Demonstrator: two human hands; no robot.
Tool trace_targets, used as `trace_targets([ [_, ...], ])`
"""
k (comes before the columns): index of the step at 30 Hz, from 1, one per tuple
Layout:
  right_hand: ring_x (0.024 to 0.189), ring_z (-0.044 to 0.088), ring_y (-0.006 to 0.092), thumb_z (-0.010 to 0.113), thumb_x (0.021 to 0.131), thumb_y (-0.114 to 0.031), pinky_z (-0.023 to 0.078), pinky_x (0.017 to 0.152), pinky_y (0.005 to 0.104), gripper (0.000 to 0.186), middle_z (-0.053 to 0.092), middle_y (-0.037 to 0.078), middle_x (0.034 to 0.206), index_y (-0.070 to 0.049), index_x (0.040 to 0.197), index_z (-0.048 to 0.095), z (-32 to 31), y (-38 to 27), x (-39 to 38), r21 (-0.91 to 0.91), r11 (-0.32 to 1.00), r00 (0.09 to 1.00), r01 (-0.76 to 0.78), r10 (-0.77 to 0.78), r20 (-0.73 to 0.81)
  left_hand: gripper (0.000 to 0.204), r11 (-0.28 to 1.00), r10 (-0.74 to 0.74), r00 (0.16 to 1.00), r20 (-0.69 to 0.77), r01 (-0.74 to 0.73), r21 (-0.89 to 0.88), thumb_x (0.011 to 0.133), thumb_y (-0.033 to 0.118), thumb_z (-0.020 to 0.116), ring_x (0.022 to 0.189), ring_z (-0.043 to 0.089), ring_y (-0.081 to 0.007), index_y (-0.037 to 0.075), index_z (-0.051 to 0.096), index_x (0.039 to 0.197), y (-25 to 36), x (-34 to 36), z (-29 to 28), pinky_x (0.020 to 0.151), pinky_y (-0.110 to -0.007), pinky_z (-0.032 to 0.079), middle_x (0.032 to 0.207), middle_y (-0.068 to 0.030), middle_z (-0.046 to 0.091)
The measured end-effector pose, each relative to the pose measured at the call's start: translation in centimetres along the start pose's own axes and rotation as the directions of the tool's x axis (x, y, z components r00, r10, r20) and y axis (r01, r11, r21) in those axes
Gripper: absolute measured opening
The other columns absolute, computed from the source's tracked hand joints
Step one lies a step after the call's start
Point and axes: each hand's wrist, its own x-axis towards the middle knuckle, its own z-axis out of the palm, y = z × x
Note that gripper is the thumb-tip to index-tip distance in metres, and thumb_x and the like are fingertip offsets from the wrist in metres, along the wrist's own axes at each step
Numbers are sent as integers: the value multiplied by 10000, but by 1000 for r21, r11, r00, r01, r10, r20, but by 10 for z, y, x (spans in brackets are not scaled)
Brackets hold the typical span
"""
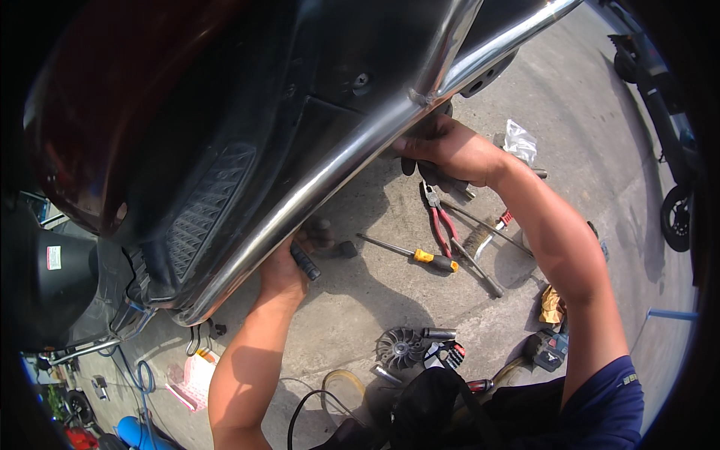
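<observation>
A dark red and black vehicle body (pixel 187 112) with a chrome tube rail (pixel 315 184) fills the upper left. My right hand (pixel 442 150) reaches under the rail, its fingers curled in shadow around something I cannot make out. My left hand (pixel 285 266) is lower, under the rail beside a black ribbed cylinder (pixel 306 262); its fingers are mostly hidden. On the concrete between my arms lie red-handled pliers (pixel 439 225), a yellow-and-black screwdriver (pixel 430 259), a brush (pixel 480 238) and a metal bar (pixel 487 276).
Near my body are a finned disc (pixel 399 346), a cordless tool (pixel 546 349), a yellow ring (pixel 345 380) and crumpled brown material (pixel 550 306). A pink paper (pixel 193 382), blue hose (pixel 142 382) and blue tank (pixel 139 433) are lower left. A black wheeled object (pixel 656 112) stands right.
</observation>
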Motion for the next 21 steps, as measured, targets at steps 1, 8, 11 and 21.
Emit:
trace_targets([
  [1, 560, 537, 51, 697, 1000, -380, 409, 487, 229, 322, 663, -6, 771, -60, 1018, 723, 10, -2, -3, 77, 997, 999, 6, -2, -54, 297, 1000, 4, 1000, 1, -4, 1, 933, 277, 646, 832, 712, -322, 12, 615, 1062, 0, 0, 0, 731, -446, 573, 905, -195, 712],
  [8, 398, 476, 108, 639, 1024, -380, 338, 382, 268, 427, 553, 33, 556, -1, 828, 636, 47, 7, -4, 257, 962, 957, -91, 156, -246, 315, 1000, 8, 1000, -3, -8, 6, 934, 286, 645, 826, 711, -316, 7, 618, 1076, -1, 1, 1, 731, -445, 566, 904, -189, 713],
  [11, 392, 477, 111, 659, 1010, -390, 330, 381, 260, 428, 558, 34, 561, -9, 819, 632, 45, 13, -1, 317, 945, 962, -81, 157, -223, 317, 1000, 6, 1000, -6, -6, 7, 937, 287, 641, 825, 710, -313, 4, 619, 1078, -1, 0, 1, 732, -443, 566, 903, -187, 714],
  [21, 442, 431, 96, 608, 1015, -303, 305, 388, 251, 301, 540, 10, 619, -83, 809, 609, 58, 0, -14, 629, 760, 932, -164, 328, -153, 329, 1000, 7, 1000, -8, -7, 2, 959, 231, 603, 824, 711, -320, -30, 598, 1159, 2, 2, 2, 722, -452, 578, 895, -199, 709],
])
